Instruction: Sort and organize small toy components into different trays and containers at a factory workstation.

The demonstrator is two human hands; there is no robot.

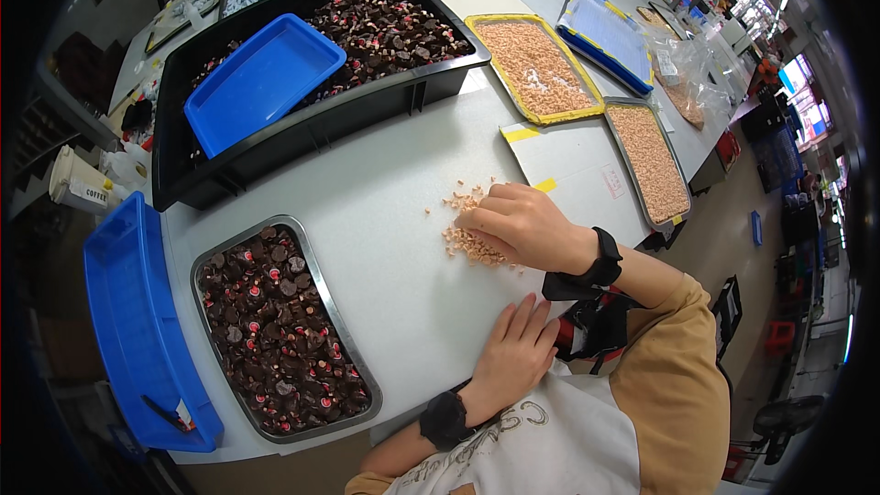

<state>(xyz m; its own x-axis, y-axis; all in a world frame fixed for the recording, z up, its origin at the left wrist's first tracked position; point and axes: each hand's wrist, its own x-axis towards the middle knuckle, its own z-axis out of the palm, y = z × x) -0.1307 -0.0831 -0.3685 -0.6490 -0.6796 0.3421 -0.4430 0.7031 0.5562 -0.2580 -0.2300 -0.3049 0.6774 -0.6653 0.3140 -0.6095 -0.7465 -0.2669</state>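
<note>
Centrally, a loose pile of small pinkish-tan pieces (474, 248) is spread on the white tabletop (385, 183) and is touched by the fingertips of the right hand (532, 225), which are bent down and gathered; whether any piece is pinched cannot be told. The left hand (516, 348) is laid flat near the table's edge, its fingers stretched out and held close together. To the left, a rectangular silver metal tray (327, 295) is filled with dark brown lumps (270, 339) mixed with red-and-white bits. Beyond it, a large black plastic bin (348, 124) is loaded with similar dark lumps, and a shallow blue plastic tray (266, 82) is set inside. To the right, more pinkish-tan pieces are held in a yellow-edged rectangular tray (561, 117) and in a narrower silver-rimmed tray (629, 167) just beside it
</note>
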